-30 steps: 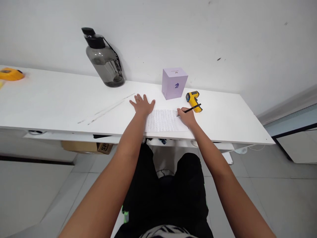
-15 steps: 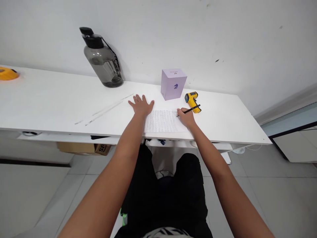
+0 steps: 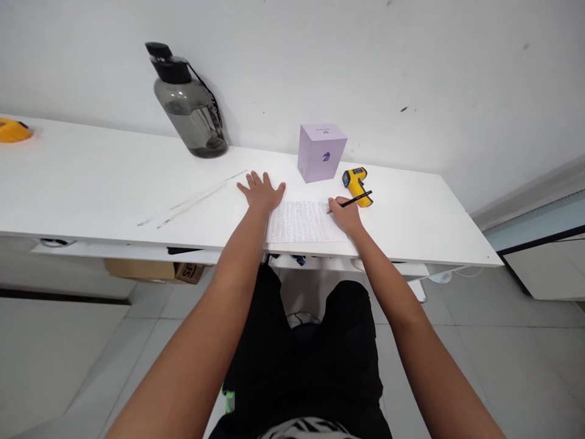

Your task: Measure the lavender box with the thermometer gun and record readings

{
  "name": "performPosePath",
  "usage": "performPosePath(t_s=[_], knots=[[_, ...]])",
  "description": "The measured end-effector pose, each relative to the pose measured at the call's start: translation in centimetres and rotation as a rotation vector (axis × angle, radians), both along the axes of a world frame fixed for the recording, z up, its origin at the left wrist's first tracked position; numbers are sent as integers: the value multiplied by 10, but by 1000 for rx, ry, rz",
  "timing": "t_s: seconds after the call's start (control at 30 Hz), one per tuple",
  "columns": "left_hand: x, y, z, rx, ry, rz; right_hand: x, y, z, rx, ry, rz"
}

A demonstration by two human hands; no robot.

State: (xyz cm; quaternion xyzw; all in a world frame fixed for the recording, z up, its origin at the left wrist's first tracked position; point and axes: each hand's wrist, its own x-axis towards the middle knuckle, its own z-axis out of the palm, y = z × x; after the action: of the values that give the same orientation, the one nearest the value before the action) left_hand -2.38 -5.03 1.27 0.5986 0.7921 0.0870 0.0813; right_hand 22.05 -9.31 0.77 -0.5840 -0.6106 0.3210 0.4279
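A sheet of paper (image 3: 299,222) covered in rows of handwriting lies near the front edge of the white desk. My left hand (image 3: 262,192) rests flat with fingers spread, on the desk and at the sheet's left edge. In my right hand (image 3: 345,216) is a black pencil (image 3: 359,199), its point down at the upper right part of the paper. The fingers are closed round the pencil near its tip, and the hand covers the sheet's right side. Just beyond that hand lies a yellow and black infrared thermometer (image 3: 358,186).
Against the wall stand a lilac box (image 3: 320,152) and a large grey water bottle (image 3: 189,110) with a black cap. A yellow object (image 3: 13,130) sits at the far left. Dark streaks mark the desk (image 3: 91,183). Below it is a cardboard box (image 3: 146,270).
The view has shifted very slightly. My right hand and the pencil stay at almost the same spot on the paper, and my left hand remains flat.
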Motion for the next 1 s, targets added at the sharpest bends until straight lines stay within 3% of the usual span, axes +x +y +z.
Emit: performPosePath(t_s=[0.63, 0.83, 1.0], knots=[[0, 0, 2, -24, 13, 3, 1, 3, -6, 2, 33, 8], [-1, 0, 0, -8, 20, 10, 3, 5, -6, 184, 137, -167], [-3, 2, -3, 23, 20, 2, -1, 10, -7, 168, -4, -114]])
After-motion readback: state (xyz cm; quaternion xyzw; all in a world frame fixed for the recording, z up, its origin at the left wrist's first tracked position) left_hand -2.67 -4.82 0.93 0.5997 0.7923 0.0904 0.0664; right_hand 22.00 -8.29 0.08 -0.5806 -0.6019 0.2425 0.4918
